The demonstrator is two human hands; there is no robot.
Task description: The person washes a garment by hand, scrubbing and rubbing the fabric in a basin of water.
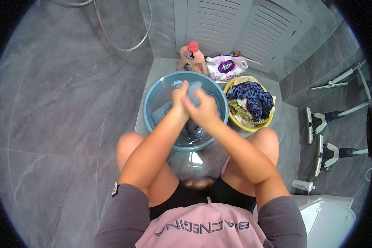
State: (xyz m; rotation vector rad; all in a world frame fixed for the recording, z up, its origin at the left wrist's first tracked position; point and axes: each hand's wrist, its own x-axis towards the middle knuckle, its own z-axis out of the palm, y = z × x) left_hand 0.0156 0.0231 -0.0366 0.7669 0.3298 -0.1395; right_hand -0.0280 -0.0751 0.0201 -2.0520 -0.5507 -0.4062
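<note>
A round blue plastic basin (147, 119) with water stands on the floor between my knees. Above it my left hand (180, 98) and my right hand (202, 107) meet, both blurred, with light blue-grey cloth (194, 88) between them. More of the pale blue cloth (162, 112) lies in the basin at the left. Something dark, too blurred to name, shows in the water below my hands. Close to the basin's right side, a yellow basin (249, 127) holds a heap of clothes, with a blue leopard-print garment (252, 99) on top.
Behind the blue basin stand a pink bottle with a red cap (193, 57) and a white-and-purple detergent pouch (226, 67). A louvered cabinet (229, 28) is beyond them. Flat mop heads (320, 155) and a white bottle (302, 185) are at the right; a shower hose (124, 49) hangs upper left.
</note>
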